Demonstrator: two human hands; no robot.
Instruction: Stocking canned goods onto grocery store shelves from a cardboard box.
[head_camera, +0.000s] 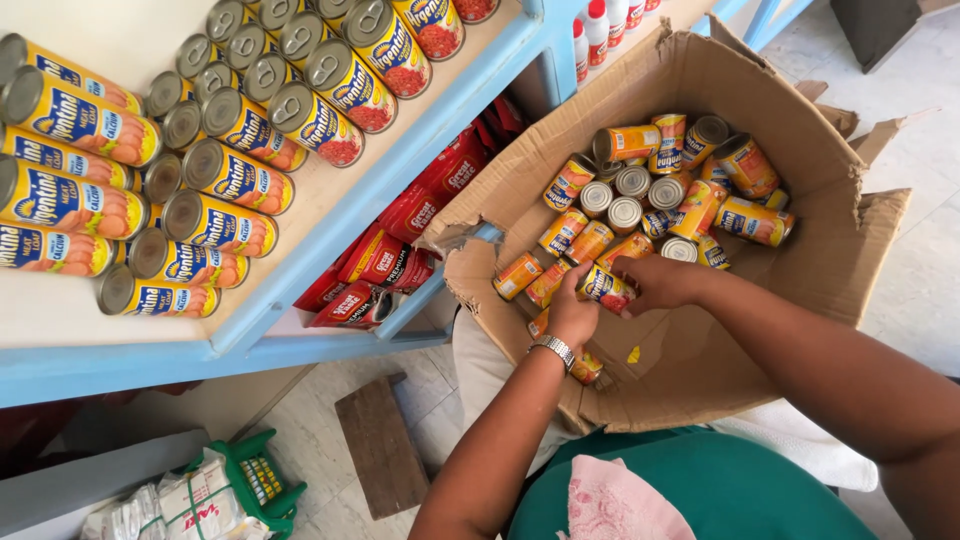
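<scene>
A blue-edged shelf is carrying rows of lying cans. Beside it, a torn cardboard box is holding loose yellow cans. Inside the box, the right hand and left hand are together gripping one small can, each grip pinching it.

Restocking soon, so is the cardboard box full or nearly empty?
Partly full: cans cover only part of the box floor; bare cardboard shows.

yellow-orange labelled can lying sideways, gripped, above loose cans inside cardboard box.
</scene>
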